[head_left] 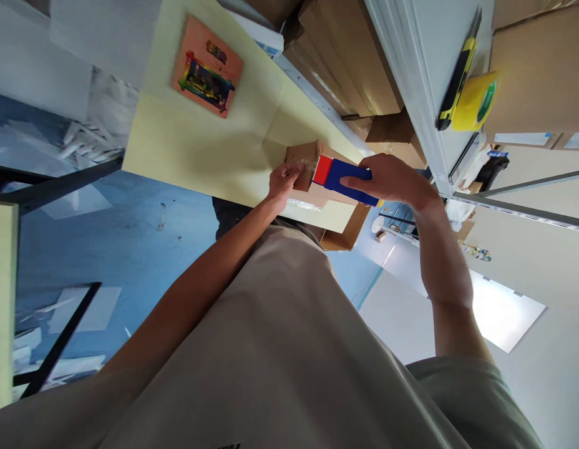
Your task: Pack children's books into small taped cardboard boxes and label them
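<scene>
Box (301, 153) could've skidded if R hand (391, 178) yanked the blue dispenser (349, 177) it gripped (L hand (282, 181) touched cardboard, pinch unclear tbh).

The shirt (280, 324) is a plain, muted grey-beige, loose in cut, with soft folds and creases down the front. A scrap of dark lettering (229, 446) shows on it, too cut off to read. The right sleeve (467, 393) is short, ends above the elbow in a straight hem, and looks greener than the front; the left sleeve (83, 399) looks duller and browner. Dark, near-black trousers (228, 215) show beyond the shirt's lower edge. Both forearms are bare.
</scene>
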The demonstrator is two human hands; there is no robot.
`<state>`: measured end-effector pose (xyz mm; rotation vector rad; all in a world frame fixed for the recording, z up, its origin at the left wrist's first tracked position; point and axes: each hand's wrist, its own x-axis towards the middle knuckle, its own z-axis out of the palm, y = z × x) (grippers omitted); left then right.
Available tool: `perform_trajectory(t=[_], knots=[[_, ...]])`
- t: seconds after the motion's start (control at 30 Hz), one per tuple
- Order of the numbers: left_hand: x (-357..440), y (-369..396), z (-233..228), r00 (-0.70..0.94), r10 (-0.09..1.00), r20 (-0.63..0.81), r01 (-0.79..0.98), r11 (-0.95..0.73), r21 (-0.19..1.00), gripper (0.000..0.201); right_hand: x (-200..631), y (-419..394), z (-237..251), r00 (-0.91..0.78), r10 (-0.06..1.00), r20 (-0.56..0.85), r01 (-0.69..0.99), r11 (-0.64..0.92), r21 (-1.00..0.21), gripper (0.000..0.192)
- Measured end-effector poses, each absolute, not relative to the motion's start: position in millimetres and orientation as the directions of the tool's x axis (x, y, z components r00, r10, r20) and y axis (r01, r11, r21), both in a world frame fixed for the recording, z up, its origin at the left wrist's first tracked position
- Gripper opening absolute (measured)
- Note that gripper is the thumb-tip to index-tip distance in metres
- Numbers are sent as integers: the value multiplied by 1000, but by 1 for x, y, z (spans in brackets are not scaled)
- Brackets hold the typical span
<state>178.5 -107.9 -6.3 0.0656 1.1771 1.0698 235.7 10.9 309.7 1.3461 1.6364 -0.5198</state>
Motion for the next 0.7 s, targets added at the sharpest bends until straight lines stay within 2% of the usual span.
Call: perform_trajectory(t=[0.23, 0.37, 0.47, 0.53, 0.6, 0.67, 0.7], knots=[[189, -108, -13, -69, 684, -726, -572, 569, 591, 28, 235, 16, 305, 37, 492, -870, 928, 306, 213, 55], [192, -115, -22, -144, 678, -720, -540, 556, 632, 30, 239, 16, 301, 36, 496, -868, 934, 293, 206, 54], [186, -129, -20, -162, 756, -634, -480, 501, 720, 29, 242, 14, 301, 43, 509, -860, 934, 285, 216, 54], [185, -140, -10, -140, 858, -493, -389, 410, 825, 46, 244, 12, 303, 48, 505, -862, 937, 276, 213, 56], [190, -150, 3, -73, 938, -337, -268, 307, 913, 75, 246, 10, 306, 52, 501, -864, 942, 262, 209, 57], [202, -154, 13, -3, 965, -262, -185, 257, 949, 95, 248, 8, 308, 62, 508, -859, 942, 256, 219, 57], [209, -154, 16, 18, 968, -249, -166, 248, 954, 97, 249, 7, 308, 68, 513, -855, 939, 257, 229, 57]])
